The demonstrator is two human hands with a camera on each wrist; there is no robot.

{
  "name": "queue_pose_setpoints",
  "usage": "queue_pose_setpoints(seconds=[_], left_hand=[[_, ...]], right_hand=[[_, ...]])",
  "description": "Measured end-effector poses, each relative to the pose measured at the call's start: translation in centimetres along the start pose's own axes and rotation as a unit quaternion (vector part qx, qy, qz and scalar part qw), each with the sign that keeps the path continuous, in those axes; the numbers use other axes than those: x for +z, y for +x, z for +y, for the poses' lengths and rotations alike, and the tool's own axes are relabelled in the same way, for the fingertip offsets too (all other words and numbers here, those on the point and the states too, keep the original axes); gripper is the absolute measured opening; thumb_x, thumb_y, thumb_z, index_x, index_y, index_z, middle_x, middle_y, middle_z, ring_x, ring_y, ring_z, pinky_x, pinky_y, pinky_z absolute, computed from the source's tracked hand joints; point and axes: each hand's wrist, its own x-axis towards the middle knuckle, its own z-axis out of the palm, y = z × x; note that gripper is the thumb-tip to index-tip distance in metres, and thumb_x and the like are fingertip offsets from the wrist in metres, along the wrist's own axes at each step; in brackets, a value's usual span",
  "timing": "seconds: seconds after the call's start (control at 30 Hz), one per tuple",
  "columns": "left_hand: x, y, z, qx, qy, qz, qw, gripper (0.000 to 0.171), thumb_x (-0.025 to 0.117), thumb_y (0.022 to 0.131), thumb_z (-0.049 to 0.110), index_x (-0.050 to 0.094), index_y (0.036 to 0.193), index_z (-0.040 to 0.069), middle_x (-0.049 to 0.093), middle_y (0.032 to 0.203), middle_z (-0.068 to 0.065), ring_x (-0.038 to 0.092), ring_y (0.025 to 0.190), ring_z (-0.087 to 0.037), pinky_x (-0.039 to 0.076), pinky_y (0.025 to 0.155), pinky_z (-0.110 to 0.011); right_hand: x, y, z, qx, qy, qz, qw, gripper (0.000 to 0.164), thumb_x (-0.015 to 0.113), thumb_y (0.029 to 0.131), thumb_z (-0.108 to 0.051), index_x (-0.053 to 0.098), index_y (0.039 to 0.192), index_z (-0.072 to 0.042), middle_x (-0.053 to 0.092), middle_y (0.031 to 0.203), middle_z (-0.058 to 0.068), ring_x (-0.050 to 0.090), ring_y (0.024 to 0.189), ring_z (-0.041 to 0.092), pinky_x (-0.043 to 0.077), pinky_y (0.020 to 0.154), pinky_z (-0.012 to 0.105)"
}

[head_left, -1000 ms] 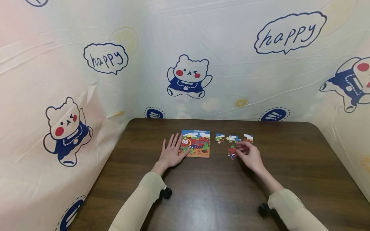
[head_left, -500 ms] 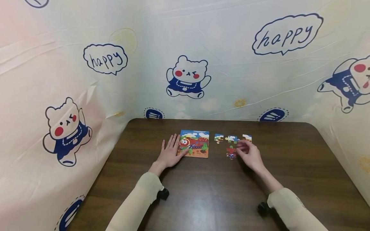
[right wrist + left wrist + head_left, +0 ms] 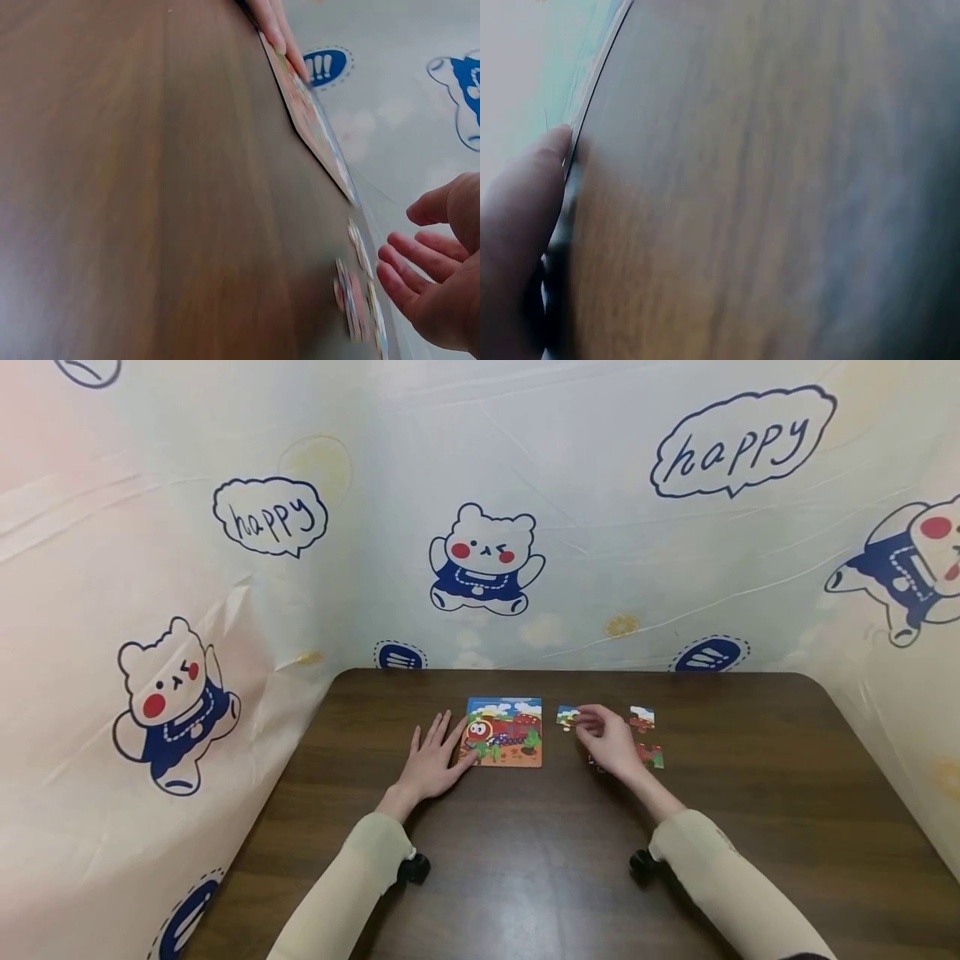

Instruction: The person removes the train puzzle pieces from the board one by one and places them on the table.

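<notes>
Seen from the head, the left hand [image 3: 429,767] lay palm down at the center of the frame, fingers spread and holding nothing, its thumb reaching onto the lower left corner of the card [image 3: 504,732], a cartoon scene flat on the brown table [image 3: 480,860]. Right of center, the right hand [image 3: 611,743] bent over the puzzle pieces, its fingertips overlapping the sky piece [image 3: 565,718] in view; whether they touched it could not be told. The cloud piece [image 3: 642,718] lay to the right of that hand, the red piece [image 3: 652,756] just below it, and the dark piece [image 3: 596,763] showed only as a sliver beneath the palm. Pale sleeves [image 3: 337,877] entered from below, and bears [image 3: 487,560] decorated the backdrop [image 3: 600,485] across the upper frame. At the left wrist, a blurred table filled most of the frame, with the thumb [image 3: 529,202] at the left edge; the rest of that grip could not be seen. At the right wrist, thumb and fingers stood apart at lower right, nothing between them, just beside pieces lying at the bottom; the left hand's fingers rested on the card at upper center.
</notes>
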Motion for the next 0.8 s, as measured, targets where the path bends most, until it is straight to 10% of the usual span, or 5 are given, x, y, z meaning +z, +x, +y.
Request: queue_pose_setpoints(seconds=[0.8], left_hand=[[0.8, 0.5, -0.6, -0.017, 0.028, -0.009, 0.9994, 0.083, 0.048, 0.106, 0.073, 0.021, 0.177, 0.038, 0.007, 0.188, -0.007, 0.002, 0.176, -0.032, -0.003, 0.138, -0.069]], right_hand=[[9.1, 3.7, -3.3, -0.057, -0.065, -0.13, 0.988, 0.032, 0.068, 0.107, -0.005, 0.072, 0.138, 0.003, 0.077, 0.135, 0.021, 0.074, 0.128, 0.036, 0.058, 0.113, 0.052]])
